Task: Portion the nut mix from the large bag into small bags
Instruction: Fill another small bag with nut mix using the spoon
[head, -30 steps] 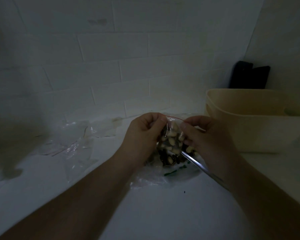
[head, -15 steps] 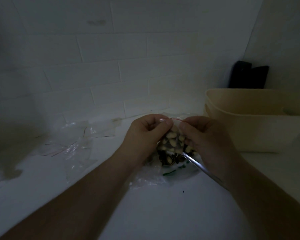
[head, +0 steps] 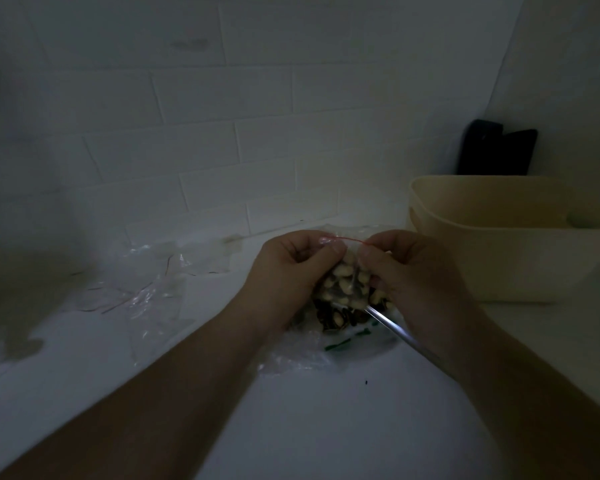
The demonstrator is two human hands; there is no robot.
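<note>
A small clear bag [head: 347,284] with a red zip strip, filled with pale nuts, hangs between my hands above the white counter. My left hand [head: 291,268] pinches the left end of the strip. My right hand [head: 413,275] pinches the right end, and a metal spoon handle [head: 400,332] runs out under its palm. Below the small bag lies the large clear bag [head: 329,341] with green print, holding dark and pale nuts.
A beige plastic bin [head: 492,265] stands at the right. Behind it leans a black object [head: 496,150] against the wall. Several empty small clear bags [head: 146,282] lie on the counter [head: 326,427] at the left. A white tiled wall closes the back.
Both hands have drawn closer along the red strip at the top of the small bag. The bag sits slightly lower and nearer.
</note>
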